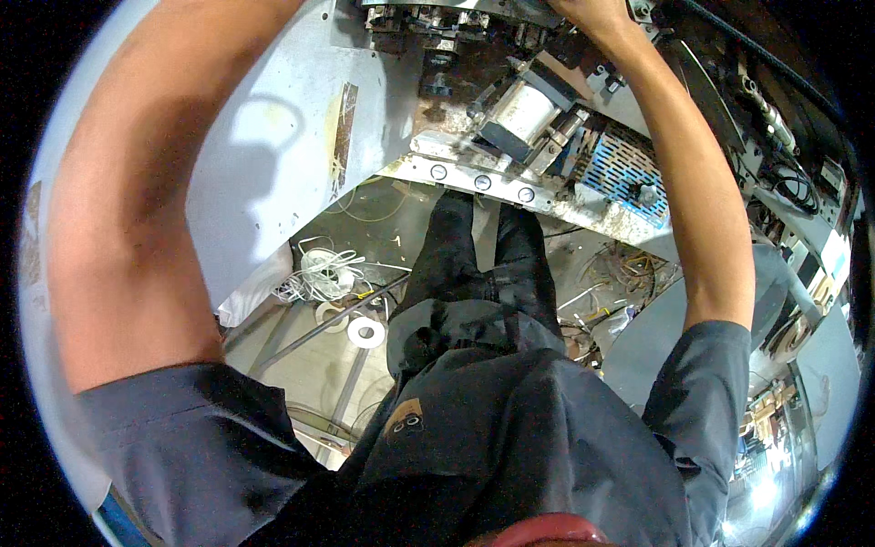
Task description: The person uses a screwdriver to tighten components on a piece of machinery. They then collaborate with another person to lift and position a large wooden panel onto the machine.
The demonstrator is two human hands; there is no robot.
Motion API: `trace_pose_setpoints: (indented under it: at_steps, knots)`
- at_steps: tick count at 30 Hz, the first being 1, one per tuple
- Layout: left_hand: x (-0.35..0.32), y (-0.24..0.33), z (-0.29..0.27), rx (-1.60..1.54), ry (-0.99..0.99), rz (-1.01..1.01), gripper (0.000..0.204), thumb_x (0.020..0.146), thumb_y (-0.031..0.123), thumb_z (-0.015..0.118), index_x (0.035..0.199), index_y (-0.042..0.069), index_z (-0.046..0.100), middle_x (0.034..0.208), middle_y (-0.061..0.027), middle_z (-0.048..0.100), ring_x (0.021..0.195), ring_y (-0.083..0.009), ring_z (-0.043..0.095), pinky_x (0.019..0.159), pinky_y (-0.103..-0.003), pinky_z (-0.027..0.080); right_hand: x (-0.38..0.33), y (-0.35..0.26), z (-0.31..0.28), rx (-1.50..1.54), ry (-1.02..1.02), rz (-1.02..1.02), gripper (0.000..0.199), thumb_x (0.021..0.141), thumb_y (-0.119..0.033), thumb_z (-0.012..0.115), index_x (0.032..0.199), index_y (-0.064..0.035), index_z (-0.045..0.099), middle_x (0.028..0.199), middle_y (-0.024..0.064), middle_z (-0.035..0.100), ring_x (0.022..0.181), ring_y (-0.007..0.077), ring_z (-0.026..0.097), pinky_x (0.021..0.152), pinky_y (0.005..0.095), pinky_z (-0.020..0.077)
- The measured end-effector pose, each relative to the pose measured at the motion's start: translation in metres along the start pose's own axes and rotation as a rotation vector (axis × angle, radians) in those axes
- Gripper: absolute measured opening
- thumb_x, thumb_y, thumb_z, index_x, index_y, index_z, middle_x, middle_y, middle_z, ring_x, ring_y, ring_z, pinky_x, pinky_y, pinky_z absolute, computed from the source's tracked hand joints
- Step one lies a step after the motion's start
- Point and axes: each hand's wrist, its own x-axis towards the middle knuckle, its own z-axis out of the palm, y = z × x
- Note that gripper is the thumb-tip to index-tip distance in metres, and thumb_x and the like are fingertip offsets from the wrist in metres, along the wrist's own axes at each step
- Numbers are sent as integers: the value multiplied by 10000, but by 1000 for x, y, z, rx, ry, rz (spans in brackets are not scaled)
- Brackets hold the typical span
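The workshop floor point(310, 369) shows beneath dark-trousered legs point(447, 237), a white roll point(365, 322) and tangled white cord point(319, 272) lying to their left; beyond stands a grimy machine point(565, 137) with a silver cylinder point(521, 114), and at its far side the right hand point(591, 13), cut off by the upper edge; the left hand is out of view, and I cannot tell whether either hand's fingers are apart or clamped

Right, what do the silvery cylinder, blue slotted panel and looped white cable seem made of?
Silvery cylinder: probably metal, satin, given its soft sheen.
Slotted panel: perhaps painted metal, its blue patchy and grimy.
White cable: apparently smooth plastic outside, judging by pale, supple loops.
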Motion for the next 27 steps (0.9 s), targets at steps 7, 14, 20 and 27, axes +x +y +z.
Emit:
trace_pose_setpoints:
  at_steps: [7,14,20,27]
  knots:
    - [12,1,-3,16,-2,50,375,835,392,592,1081,117,656,1080,-160,656,996,-341,613,873,-402,468,-1,7,-2,6,71,-59,175,807,-97,576,940,-56,469,779,187,572,732,406,571,638,471,436]
    - [9,1,-2,53,-51,70,375,837,388,596,1098,124,645,1095,-155,652,1010,-336,608,882,-401,465,2,3,4,-16,3,9,241,796,-159,658,923,-79,469,730,164,560,695,399,575,602,474,436]
    - [26,6,-8,67,-32,128,377,838,384,599,1113,129,635,1109,-151,648,1021,-331,604,889,-401,462,-3,13,-9,-6,40,-29,249,798,-163,675,919,-79,474,736,156,564,697,390,582,600,463,443]
    - [13,-2,-4,98,-100,95,380,840,380,603,1131,136,624,1124,-146,643,1034,-325,599,897,-400,458,2,-5,-9,98,-52,133,322,807,-175,690,1079,-56,567,900,185,636,772,389,614,675,450,492]
